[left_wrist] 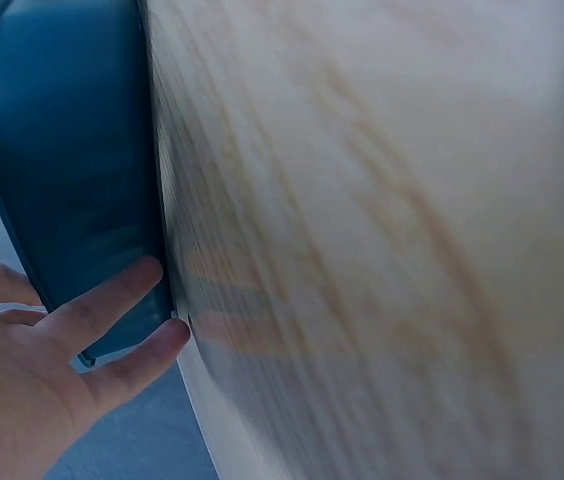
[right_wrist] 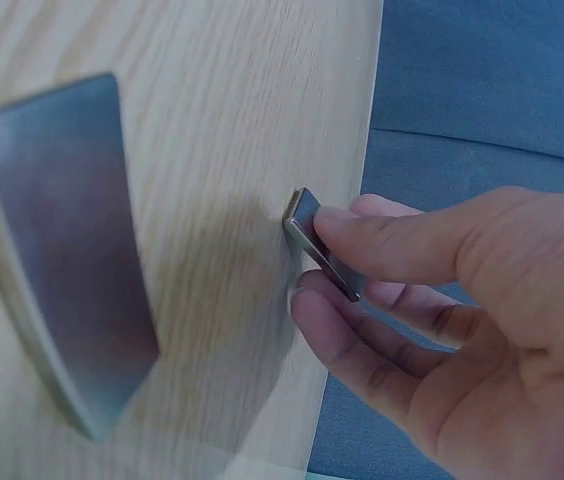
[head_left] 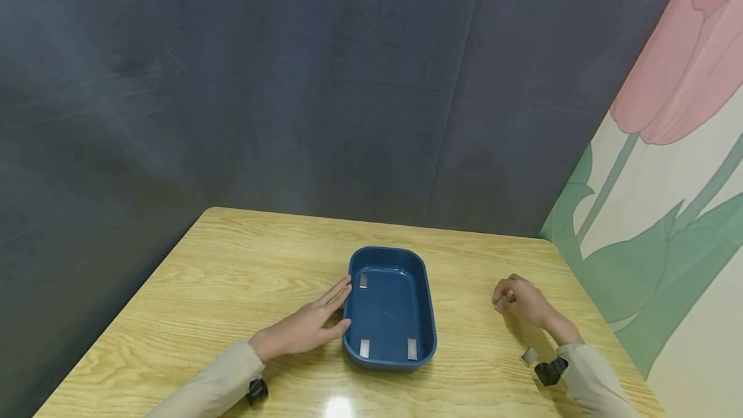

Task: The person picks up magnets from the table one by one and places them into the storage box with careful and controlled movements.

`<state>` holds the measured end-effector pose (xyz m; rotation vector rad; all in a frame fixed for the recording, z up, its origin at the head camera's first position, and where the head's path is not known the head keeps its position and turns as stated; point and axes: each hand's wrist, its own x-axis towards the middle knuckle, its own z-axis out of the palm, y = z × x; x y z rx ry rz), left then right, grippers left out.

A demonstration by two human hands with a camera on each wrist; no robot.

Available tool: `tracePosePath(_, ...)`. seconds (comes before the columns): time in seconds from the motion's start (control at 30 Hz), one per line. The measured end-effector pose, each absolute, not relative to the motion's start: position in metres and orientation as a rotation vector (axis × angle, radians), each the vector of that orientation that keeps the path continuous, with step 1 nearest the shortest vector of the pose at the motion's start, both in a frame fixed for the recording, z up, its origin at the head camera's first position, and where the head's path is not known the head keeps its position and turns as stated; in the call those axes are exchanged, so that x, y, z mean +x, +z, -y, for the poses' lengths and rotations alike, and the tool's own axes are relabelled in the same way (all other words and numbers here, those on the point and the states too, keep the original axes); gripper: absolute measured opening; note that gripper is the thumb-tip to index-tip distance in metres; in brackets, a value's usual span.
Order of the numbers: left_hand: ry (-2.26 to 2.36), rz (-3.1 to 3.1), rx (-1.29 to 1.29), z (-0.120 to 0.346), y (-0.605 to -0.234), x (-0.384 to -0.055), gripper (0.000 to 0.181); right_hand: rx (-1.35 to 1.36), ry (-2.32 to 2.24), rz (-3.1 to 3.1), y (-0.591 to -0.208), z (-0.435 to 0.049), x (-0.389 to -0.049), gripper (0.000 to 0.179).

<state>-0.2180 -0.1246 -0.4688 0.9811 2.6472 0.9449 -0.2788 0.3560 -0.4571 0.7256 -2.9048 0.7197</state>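
Observation:
A blue plastic bin (head_left: 386, 308) with rounded corners stands on the table. Three small shiny rectangular metal plates lie inside: one (head_left: 363, 280) at the far left corner, one (head_left: 364, 348) near left, one (head_left: 412, 349) near right. Against the bin's left side rests my left hand (head_left: 304, 328), its fingers extended along the outer wall (left_wrist: 72, 150). Off to the right, my right hand (head_left: 527, 302) pinches another metal plate (right_wrist: 324, 245) between thumb and fingers, just at the tabletop. A further metal plate (head_left: 529, 356) lies on the table by the right wrist, large in the right wrist view.
The wood-grain table (head_left: 261, 269) reaches back to a dark blue curtain (head_left: 325, 95). A wall painted with a pink tulip (head_left: 667, 76) borders its right side. Black wrist cameras sit on both wrists, near the tabletop.

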Motion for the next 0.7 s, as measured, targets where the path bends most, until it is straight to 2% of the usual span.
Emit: tracePosePath(0.7,0.946,-2.648,0.98,0.1246,-0.4691,-0.2177,0.071,0.784,0.702,2.8,-0.4551,-0.3514,-0.2774,0.025)
